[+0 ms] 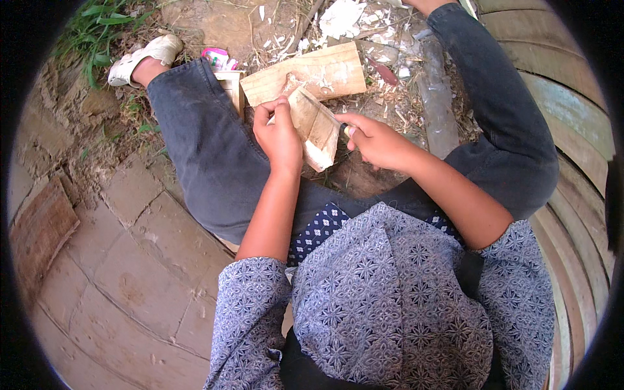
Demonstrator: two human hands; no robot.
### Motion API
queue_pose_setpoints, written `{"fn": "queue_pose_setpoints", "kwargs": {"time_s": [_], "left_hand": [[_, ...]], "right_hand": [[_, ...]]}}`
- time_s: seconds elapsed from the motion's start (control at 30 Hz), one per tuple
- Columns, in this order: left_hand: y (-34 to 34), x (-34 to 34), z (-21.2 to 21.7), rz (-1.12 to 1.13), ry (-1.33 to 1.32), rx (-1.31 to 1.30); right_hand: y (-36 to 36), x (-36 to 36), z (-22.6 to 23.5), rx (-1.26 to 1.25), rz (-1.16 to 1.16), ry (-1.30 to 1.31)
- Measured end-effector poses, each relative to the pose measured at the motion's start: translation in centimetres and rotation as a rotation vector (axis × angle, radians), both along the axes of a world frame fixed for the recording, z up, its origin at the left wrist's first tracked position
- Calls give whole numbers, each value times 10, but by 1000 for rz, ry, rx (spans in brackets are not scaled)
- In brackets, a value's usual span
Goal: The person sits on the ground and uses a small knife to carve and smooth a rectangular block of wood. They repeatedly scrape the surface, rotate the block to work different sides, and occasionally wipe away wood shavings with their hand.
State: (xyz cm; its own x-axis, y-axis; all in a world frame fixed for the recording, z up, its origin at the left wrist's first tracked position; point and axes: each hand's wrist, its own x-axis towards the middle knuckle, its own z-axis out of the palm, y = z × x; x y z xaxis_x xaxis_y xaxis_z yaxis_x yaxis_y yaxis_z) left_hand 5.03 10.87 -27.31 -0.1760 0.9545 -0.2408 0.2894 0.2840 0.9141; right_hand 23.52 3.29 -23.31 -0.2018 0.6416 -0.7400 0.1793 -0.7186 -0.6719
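Note:
Between my knees is a pale, rough-cut wood block (pixel 313 127), tilted, with a flat worked face and a chipped lower end. My left hand (pixel 283 138) is closed on the block's left edge, thumb and fingers near its top. My right hand (pixel 377 142) is wrapped round a small dark-handled tool (pixel 344 129) with a light band, held against the block's right edge. Its blade is hidden, so I cannot tell its exact kind. Just beyond the block a flat wooden board (pixel 335 68) lies on the ground, partly covered by it.
Wood chips (pixel 396 39) litter the ground ahead. A pink packet (pixel 220 58) and a wooden frame-like piece (pixel 231 88) lie by my left leg. Wooden slats (pixel 572 104) curve along the right, paving tiles (pixel 123 266) spread left, and grass (pixel 97 32) grows at far left.

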Motion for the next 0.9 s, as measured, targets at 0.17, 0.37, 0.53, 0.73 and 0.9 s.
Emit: {"fn": "queue_pose_setpoints", "kwargs": {"time_s": [0.17,0.37,0.53,0.73,0.9], "left_hand": [[1,6,-3,-3,33,42],[2,8,-8,35,-4,38],[5,14,-8,68,-28,29],[19,14,-8,111,-213,-2],[22,21,10,127,-255,-60]], "right_hand": [[-14,-12,-24,407,17,-205],[4,-13,-15,371,122,-273],[5,-15,-31,358,127,-325],[26,-30,-21,285,216,-502],[32,-20,-28,341,195,-464]]}}
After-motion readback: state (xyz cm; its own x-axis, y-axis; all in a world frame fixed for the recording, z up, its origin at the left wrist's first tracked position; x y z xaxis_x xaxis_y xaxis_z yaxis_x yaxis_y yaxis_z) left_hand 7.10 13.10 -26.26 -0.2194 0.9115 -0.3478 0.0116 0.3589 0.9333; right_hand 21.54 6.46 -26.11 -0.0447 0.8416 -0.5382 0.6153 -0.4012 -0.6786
